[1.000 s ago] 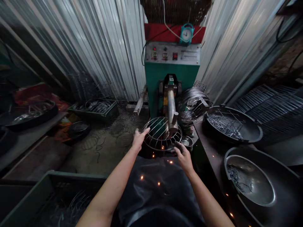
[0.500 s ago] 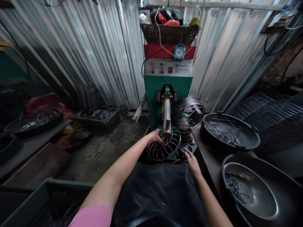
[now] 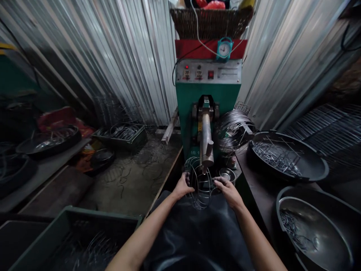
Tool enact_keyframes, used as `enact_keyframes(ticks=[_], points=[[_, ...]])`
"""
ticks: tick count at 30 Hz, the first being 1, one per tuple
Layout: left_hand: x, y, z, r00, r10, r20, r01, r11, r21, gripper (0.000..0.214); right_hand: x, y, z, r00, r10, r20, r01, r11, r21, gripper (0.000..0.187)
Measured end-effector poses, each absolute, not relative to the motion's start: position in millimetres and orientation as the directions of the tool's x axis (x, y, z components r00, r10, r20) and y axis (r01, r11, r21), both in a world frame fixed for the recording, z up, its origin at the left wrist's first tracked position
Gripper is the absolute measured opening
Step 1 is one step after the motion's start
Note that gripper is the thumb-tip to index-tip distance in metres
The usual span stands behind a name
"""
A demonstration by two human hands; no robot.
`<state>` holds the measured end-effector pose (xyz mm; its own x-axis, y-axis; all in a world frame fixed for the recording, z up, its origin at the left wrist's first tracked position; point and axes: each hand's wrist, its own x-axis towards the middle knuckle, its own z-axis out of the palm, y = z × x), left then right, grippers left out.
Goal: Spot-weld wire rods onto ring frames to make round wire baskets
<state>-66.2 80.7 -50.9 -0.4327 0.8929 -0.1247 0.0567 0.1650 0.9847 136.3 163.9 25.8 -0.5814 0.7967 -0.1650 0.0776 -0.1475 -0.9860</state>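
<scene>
A round frame of thin metal wires [image 3: 200,201] is held tilted over my black apron [image 3: 197,233], under the arm of a green machine [image 3: 186,109]. My left hand [image 3: 182,187] is closed on the frame's left side, thumb pointing inward. On the opposite side, my right hand [image 3: 228,191] pinches the frame's edge with darkened fingertips. Just above the frame is the blunt metal end of the machine arm [image 3: 207,145], with a small bright tip below it. A small metal bowl [image 3: 227,174] sits behind my right hand.
A thick wire coil [image 3: 235,126] hangs right of the machine. Two wide black pans [image 3: 316,171] with metal pieces stand on the right bench. Green crates [image 3: 66,222] holding wire parts are at lower left and farther back. Loose wire lies on the floor [image 3: 124,192].
The wire frame has turned and come lower, towards me. My right hand has left the small bowl for the frame's right side; my left hand has moved lower. The view has shifted.
</scene>
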Motion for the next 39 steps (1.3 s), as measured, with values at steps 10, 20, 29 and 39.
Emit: enact_keyframes(ticks=[10,20,29,39], points=[[-45,85,-64,-0.450,0.859,-0.246,-0.258,0.139,0.956,0.070,127,148,34,-0.571,0.797,-0.197,0.073,-0.189,-0.979,0.036],[-41,91,-61,-0.537,0.773,-0.338,-0.342,0.166,0.925,0.068,111,157,40,-0.496,0.868,-0.025,0.130,0.046,-0.991,0.029],[-31,85,-62,-0.426,0.811,-0.401,-0.438,0.203,0.876,0.068,113,159,38,-0.488,0.872,0.028,0.213,0.150,-0.966,0.027],[-27,84,-50,-0.414,0.778,-0.472,-0.475,0.258,0.841,0.061,125,151,36,-0.553,0.830,-0.067,0.156,0.025,-0.987,0.025]])
